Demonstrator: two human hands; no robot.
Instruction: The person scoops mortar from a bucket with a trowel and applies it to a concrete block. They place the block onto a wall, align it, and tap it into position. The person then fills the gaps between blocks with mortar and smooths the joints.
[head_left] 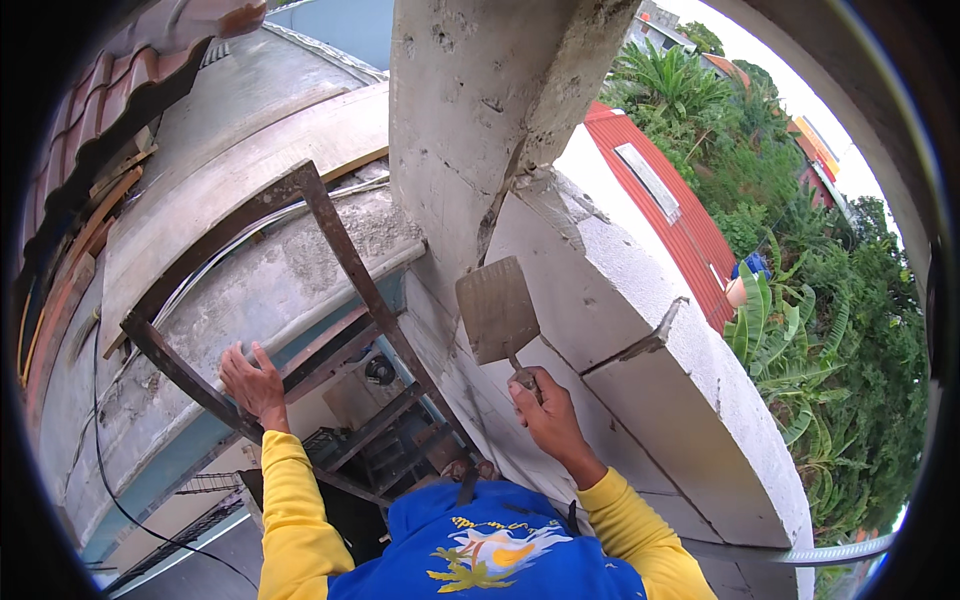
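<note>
My right hand [540,415] grips the handle of a square metal trowel [498,305], its blade raised in front of a wall of pale blocks [625,420] with jagged mortar along the joints. My left hand [255,385] holds the rounded edge of a weathered concrete ledge [320,240], fingers bent over it, right beside a dark steel ladder-like frame [350,260]. A rough concrete column [490,80] rises above the blocks, with a crack down to their corner.
An opening below shows dark steel steps [380,430]. Roof tiles [105,120] and a black cable [100,460] are at left, a pale board [230,160] behind the frame. At right, beyond the wall, are a red corrugated roof [630,210] and greenery [820,370].
</note>
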